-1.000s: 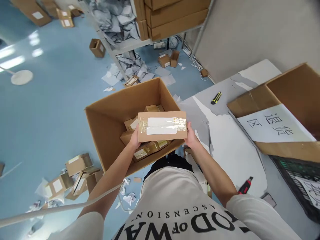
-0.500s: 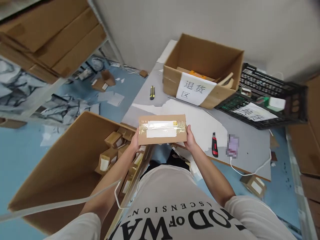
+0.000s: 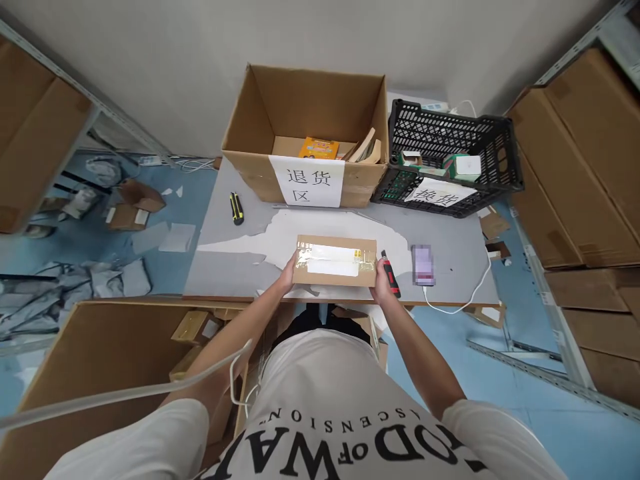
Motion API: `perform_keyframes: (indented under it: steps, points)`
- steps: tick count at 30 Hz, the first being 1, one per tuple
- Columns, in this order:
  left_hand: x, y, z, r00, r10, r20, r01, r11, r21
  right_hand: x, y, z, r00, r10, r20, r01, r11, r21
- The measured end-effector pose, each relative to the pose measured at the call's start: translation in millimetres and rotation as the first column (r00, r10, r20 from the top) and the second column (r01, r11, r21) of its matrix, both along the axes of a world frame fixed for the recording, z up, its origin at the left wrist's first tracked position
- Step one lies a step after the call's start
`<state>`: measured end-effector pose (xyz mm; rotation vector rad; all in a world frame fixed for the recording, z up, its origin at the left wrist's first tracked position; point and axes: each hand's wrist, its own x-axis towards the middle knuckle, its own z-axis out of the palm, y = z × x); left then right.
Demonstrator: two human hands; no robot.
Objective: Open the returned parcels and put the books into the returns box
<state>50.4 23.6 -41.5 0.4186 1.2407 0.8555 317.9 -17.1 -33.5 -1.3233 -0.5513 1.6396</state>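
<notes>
Two hands grip parcel (image 3: 335,261) | left hand (image 3: 289,275), right hand (image 3: 381,277) clasp ends, keeping it level | table (image 3: 220,267) beneath

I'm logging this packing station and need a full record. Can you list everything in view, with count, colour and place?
Parcel: one, brown with white label and clear tape, at the table's near edge, held at both ends.
Table: one, grey top.
Labelled box: one, brown, open, back of table, white paper sign on front.
Crate: one, black, right of that box.
Yellow knife: one, yellow and black, table left.
Red knife: one, red and black, beside the right hand.
Phone: one, blurred, right of the red knife, white cable attached.
Big carton: one, brown, on the floor at left, small boxes inside.
Left hand: on the parcel's left end.
Right hand: on the parcel's right end.
</notes>
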Motion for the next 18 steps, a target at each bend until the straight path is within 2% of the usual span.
perform_keyframes:
  steps: [8, 11, 15, 18]
  points:
    - [2.2, 12.4, -33.1, 0.984, -0.173, -0.035, 0.173, 0.985, -0.012, 5.0, -3.1, -32.0, 0.997, -0.071, 0.013, 0.072, 0.996, -0.053]
    - [2.5, 14.2, -39.1, 0.984, -0.174, -0.027, 0.175, 0.985, 0.009, 6.5, -2.1, -35.7, 0.997, -0.042, 0.069, 0.047, 0.997, -0.064]
    - [2.0, 15.6, -40.0, 0.989, -0.137, -0.061, 0.143, 0.982, 0.122, 10.1, 1.2, -35.7, 0.982, 0.034, 0.184, -0.022, 0.998, -0.066]
    - [-7.1, 10.4, -39.6, 0.981, -0.098, -0.170, 0.134, 0.967, 0.217, 16.8, -1.1, -38.6, 0.971, -0.022, 0.236, 0.024, 1.000, -0.004]
